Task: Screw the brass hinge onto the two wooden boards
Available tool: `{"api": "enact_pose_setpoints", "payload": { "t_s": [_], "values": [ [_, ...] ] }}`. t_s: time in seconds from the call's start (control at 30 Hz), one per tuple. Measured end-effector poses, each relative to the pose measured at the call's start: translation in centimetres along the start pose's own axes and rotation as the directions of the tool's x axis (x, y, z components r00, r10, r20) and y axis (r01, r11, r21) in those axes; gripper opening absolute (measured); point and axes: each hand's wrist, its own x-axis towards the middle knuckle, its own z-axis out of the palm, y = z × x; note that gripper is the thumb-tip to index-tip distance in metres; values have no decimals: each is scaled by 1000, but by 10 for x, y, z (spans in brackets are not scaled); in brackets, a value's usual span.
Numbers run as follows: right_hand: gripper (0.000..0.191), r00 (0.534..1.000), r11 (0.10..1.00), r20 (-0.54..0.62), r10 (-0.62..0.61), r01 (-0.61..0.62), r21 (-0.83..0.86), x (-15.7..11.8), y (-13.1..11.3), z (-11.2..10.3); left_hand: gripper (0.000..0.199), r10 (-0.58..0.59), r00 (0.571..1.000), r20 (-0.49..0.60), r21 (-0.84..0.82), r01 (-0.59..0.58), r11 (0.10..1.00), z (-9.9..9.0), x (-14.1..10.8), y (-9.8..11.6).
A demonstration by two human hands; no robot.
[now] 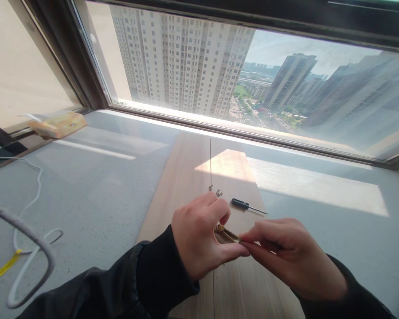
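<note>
Right here, your left hand (pixel 199 232) and right hand (pixel 286 254) are pinching the brass piece (pixel 231 237) between them, at opposite ends.

Our left hand (pixel 197 237) curls its fingers (pixel 223 212) above an outstretched thumb (pixel 231 252); our right hand (pixel 286 252) pinches beside that thumb's tip, both arms (pixel 119 281) reaching forward.

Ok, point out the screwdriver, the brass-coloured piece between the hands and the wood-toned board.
Screwdriver (pixel 242 204): head view, on its black handle.
Brass-coloured piece (pixel 229 235): head view, on its visible middle.
Wood-toned board (pixel 184 177): head view, on its bare surface.
</note>
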Motion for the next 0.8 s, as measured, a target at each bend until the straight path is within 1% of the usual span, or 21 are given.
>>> {"api": "enact_pose_setpoints", "payload": {
  "t_s": [0.13, 0.23, 0.3, 0.4, 0.5, 0.57, 0.67, 0.8],
  "values": [
    [12, 999, 998, 5, -49, 49, -46, 1, -2, -6, 44, 6, 1000, -13, -40, -7, 999, 3, -2, 1],
    [12, 998, 997, 21, -63, 64, -47, 2, -3, -7, 46, 24, 999, -40, -54, -26, 998, 7, -4, 0],
    [12, 996, 996, 54, -68, 70, -46, 1, -2, -8, 49, 57, 993, -104, -41, -62, 997, 11, -6, 0],
    [12, 994, 997, 92, -58, 63, -48, -2, 1, -10, 51, 104, 969, -222, -8, -108, 994, 18, -11, 1],
    [11, 993, 998, 109, -51, 55, -35, -4, 4, -12, 59, 110, 954, -278, -23, -121, 992, 25, -14, 0],
    [11, 994, 998, 98, -50, 53, -35, -5, 5, -13, 62, 101, 949, -300, -55, -123, 991, 28, -15, -2],
    [11, 998, 997, 48, -48, 51, -52, -4, 5, -11, 64, 74, 945, -318, -103, -112, 988, 29, -13, -5],
    [9, 998, 998, -32, -47, 46, -46, -1, 7, -4, 63, 3, 947, -322, -149, -54, 987, 27, -7, -11]
  ]
}}
